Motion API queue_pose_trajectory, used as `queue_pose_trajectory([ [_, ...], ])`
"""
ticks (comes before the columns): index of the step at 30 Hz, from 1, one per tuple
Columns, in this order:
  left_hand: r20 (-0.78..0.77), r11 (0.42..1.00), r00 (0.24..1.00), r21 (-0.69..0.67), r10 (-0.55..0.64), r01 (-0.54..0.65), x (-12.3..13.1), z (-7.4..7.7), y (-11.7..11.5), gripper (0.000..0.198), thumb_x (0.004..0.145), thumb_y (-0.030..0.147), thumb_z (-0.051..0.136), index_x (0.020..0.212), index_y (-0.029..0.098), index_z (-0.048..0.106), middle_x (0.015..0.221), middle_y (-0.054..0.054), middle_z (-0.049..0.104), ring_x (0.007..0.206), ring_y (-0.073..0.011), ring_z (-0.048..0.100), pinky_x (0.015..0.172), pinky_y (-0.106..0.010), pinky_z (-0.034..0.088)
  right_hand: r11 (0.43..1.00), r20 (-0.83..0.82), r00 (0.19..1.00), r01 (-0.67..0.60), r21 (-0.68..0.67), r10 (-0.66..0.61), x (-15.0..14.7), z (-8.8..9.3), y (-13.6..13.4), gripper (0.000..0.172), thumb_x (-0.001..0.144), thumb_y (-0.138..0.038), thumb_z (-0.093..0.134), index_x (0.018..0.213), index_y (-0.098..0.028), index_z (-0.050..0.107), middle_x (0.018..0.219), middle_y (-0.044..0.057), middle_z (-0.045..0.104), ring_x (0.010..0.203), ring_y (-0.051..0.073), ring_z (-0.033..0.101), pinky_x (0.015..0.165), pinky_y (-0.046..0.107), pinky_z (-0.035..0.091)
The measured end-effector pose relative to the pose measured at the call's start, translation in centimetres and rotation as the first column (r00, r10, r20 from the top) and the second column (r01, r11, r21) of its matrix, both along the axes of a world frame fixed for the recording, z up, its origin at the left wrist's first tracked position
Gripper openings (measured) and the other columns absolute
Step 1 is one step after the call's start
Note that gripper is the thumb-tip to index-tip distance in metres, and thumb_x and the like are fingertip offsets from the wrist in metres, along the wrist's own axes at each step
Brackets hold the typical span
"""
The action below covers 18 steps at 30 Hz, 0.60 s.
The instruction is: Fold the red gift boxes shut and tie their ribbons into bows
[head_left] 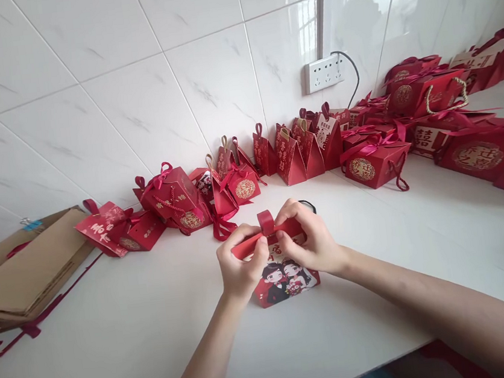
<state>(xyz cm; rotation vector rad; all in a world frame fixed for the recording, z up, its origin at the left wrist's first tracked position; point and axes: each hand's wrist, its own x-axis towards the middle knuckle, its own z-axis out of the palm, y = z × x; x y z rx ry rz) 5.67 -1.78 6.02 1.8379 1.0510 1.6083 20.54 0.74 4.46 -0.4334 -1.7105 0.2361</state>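
Just below mid-frame, the left hand (237,269) and right hand (316,239) pinch the red box (286,281) along its top, beside its loop (265,221). I'd press evenly, keeping that loop upright.

Looks forward and down from the wearer's head — a single wide view. Faces a tiled wall (125,118) at a slant, across the upper part of the frame; takes in a white table (160,345) obliquely from above, down to its near edge at lower right. Sits close above the left hand (239,265) and right hand (311,240) — both near the middle, with forearms (211,354) running in from below and lower right.
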Motion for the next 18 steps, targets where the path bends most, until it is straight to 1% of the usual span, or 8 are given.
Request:
queue_pose_trajectory([
  [4,-0.001,1.0,1.0,-0.005,0.001,-0.001,0.02,-0.06,0.0,0.013,0.076,0.026,0.06,0.068,0.015,0.059,0.062,-0.001,0.058,0.059,-0.0128,0.057,0.054,-0.021,0.049,1.0,-0.002,1.0,0.002,0.013,-0.002,0.0,-0.03,0.08,0.015,0.083,-0.012,0.057,0.089,-0.022,0.047,0.078,0.0,0.052,0.066,0.014,0.05,0.06,0.026,0.043],
  [10,-0.013,1.0,1.0,-0.011,0.003,-0.003,0.1,-0.1,0.14,0.015,0.077,0.028,0.06,0.069,0.016,0.06,0.061,-0.001,0.058,0.057,-0.0124,0.056,0.053,-0.021,0.048,1.0,0.015,1.0,0.013,-0.004,-0.012,0.05,0.03,-0.04,0.015,0.083,-0.009,0.05,0.09,-0.021,0.048,0.079,0.001,0.052,0.066,0.014,0.05,0.059,0.027,0.043],
  [15,-0.002,1.0,1.0,0.008,-0.003,0.003,-0.06,-0.06,0.06,0.013,0.076,0.025,0.06,0.067,0.016,0.059,0.061,0.0,0.058,0.057,-0.0121,0.057,0.053,-0.019,0.048,1.0,0.003,1.0,-0.006,0.012,0.006,0.04,-0.04,0.05,0.015,0.084,-0.012,0.057,0.09,-0.022,0.047,0.078,0.001,0.052,0.066,0.014,0.05,0.06,0.026,0.043],
  [18,0.011,1.0,1.0,-0.013,0.0,0.001,-0.03,-0.13,0.04,0.013,0.076,0.026,0.06,0.067,0.016,0.059,0.061,0.0,0.058,0.057,-0.0122,0.057,0.053,-0.019,0.048,1.0,0.006,1.0,0.005,0.01,-0.005,0.05,-0.08,0.08,0.014,0.084,-0.01,0.054,0.09,-0.021,0.048,0.079,0.001,0.052,0.066,0.014,0.05,0.06,0.027,0.043],
])
